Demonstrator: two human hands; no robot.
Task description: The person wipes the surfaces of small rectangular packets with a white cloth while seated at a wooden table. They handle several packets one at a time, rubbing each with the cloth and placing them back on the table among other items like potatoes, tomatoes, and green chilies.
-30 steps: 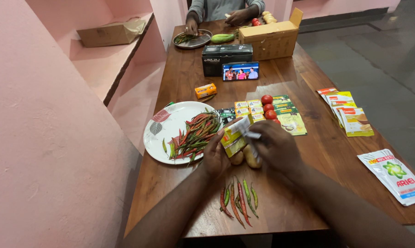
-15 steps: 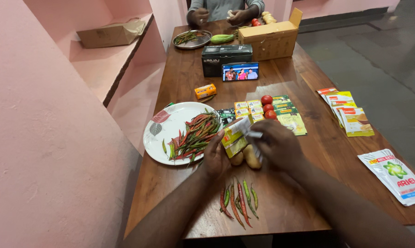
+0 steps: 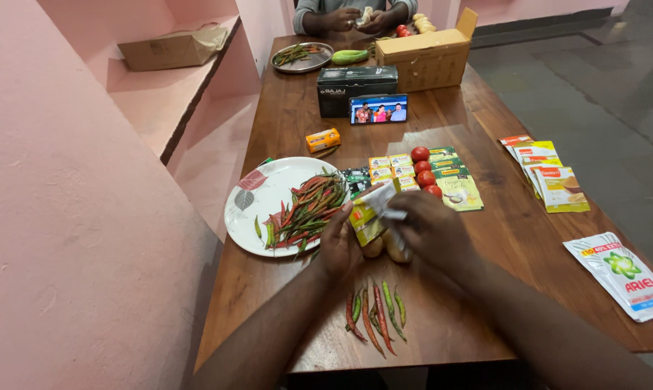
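Left hand [image 3: 339,242] and right hand [image 3: 427,227] each grip 1 crinkly yellow foil sachet [image 3: 368,214] above glossy wooden table [image 3: 485,238].

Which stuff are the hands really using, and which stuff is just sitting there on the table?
In use:
- yellow packet, held by the left hand and right hand

Just lying about:
- plate of chillies
- loose chillies
- tomatoes
- potatoes
- phone
- white sachet

One head-worn view only, looking steeply down and forward along the wooden counter [image 3: 485,238] from its near end. Close above the white plate [image 3: 265,198], left of centre; far end, beyond the plate, small at the top edge. Pink wall left of the plate.
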